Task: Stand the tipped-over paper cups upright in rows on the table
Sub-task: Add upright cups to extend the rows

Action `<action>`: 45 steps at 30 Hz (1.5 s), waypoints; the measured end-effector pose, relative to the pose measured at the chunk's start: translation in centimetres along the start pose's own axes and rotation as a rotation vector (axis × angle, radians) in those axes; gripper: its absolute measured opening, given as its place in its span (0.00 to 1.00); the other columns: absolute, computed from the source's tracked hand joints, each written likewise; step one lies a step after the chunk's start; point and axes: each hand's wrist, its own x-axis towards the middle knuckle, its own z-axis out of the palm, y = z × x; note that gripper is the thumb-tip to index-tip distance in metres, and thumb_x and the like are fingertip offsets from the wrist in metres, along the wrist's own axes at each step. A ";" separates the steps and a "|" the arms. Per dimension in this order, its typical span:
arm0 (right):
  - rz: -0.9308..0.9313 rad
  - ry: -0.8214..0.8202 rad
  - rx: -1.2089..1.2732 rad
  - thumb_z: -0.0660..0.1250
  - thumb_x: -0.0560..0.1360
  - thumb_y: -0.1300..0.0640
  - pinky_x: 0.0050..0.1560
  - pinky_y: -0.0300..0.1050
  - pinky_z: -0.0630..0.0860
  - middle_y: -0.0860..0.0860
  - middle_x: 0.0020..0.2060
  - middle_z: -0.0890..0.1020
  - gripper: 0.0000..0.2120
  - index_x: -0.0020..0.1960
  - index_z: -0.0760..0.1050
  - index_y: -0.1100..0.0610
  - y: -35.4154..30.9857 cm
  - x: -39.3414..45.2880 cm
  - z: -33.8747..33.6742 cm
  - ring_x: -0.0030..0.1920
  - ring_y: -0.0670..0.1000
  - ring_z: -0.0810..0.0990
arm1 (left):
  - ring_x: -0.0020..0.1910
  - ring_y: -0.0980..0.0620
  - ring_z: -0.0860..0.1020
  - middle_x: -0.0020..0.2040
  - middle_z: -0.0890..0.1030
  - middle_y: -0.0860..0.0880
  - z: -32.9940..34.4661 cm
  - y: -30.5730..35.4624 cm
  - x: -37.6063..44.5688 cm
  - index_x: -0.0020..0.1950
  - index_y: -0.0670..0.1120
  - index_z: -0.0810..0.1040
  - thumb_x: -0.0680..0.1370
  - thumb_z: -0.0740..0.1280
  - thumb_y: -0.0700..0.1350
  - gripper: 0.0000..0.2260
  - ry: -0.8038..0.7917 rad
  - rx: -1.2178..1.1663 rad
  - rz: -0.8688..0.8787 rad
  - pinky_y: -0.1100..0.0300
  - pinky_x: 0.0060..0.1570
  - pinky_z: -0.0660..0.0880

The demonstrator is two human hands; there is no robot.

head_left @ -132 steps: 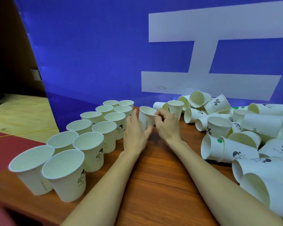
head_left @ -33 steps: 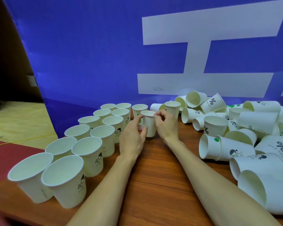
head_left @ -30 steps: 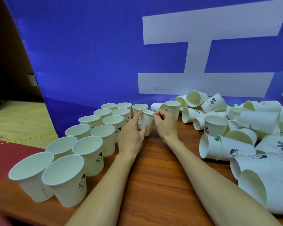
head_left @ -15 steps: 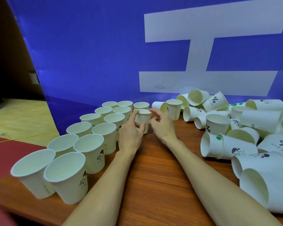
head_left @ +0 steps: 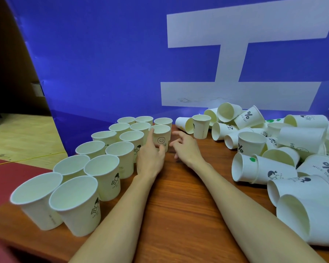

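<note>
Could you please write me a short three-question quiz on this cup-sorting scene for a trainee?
1. True or false: the right hand holds a cup.
2. Which hand holds the smiley cup?
A. left hand
B. right hand
C. neither
3. Fill in: the tipped-over cups lie to the ____ of the upright rows.

Key: 1 false; 2 A; 3 right.

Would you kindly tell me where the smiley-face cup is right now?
In the head view the smiley-face cup stands upright mid-table, starting a third row beside the upright cups, gripped by the left hand; the right hand hovers beside it.
</note>
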 end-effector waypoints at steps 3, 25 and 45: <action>0.015 0.034 -0.024 0.59 0.76 0.59 0.35 0.48 0.82 0.46 0.40 0.84 0.20 0.66 0.73 0.47 -0.1 -0.2 -0.3 0.27 0.49 0.81 | 0.44 0.47 0.82 0.48 0.82 0.53 0.0 -0.2 0.1 0.76 0.57 0.56 0.75 0.61 0.47 0.30 -0.024 -0.032 -0.021 0.48 0.51 0.78; 0.140 0.387 -0.204 0.59 0.79 0.55 0.46 0.44 0.69 0.52 0.54 0.79 0.16 0.66 0.72 0.53 0.7 4.5 -4.0 0.55 0.57 0.78 | 0.38 0.51 0.79 0.33 0.80 0.54 0.9 -0.5 0.3 0.39 0.52 0.78 0.75 0.60 0.51 0.09 -0.056 -0.020 -0.072 0.56 0.39 0.75; 0.190 0.386 -0.516 0.62 0.76 0.49 0.43 0.45 0.68 0.54 0.47 0.81 0.12 0.50 0.79 0.55 1.3 7.2 -6.3 0.48 0.59 0.78 | 0.41 0.51 0.78 0.38 0.81 0.53 0.4 0.4 0.0 0.43 0.51 0.81 0.77 0.61 0.52 0.10 -0.082 0.015 -0.066 0.59 0.39 0.70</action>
